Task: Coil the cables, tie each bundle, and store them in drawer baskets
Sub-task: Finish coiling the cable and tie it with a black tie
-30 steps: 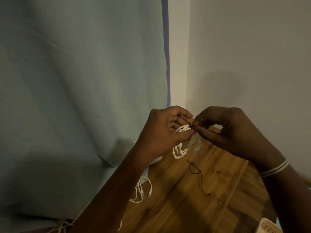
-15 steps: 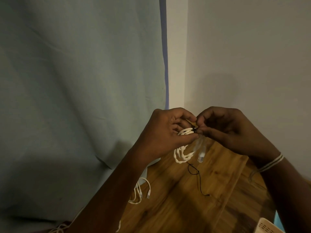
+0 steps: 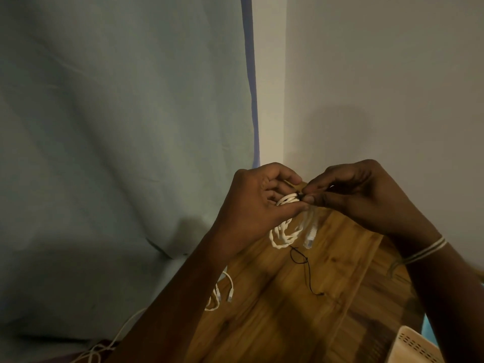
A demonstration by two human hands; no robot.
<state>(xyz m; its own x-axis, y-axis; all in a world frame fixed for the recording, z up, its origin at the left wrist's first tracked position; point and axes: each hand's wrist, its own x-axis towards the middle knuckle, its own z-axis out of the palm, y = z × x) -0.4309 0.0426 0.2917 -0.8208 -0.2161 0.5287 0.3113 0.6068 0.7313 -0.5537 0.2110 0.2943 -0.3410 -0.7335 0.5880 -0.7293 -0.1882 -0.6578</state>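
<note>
Gripping one coiled white cable [image 3: 284, 233] above the wooden desk [image 3: 301, 305], the left hand [image 3: 258, 203] curled its fingers round the top of the loops, while the right hand [image 3: 358, 195] pinched a thin black tie [image 3: 300, 197] at the bundle's top, the cable's two plugs dangling below. One loose black tie [image 3: 305, 268] lay on the desk beneath; a second white cable [image 3: 220, 294] hung off the desk's left edge, and one white perforated basket [image 3: 416, 347] showed at the lower right corner. No readable writing appeared.
</note>
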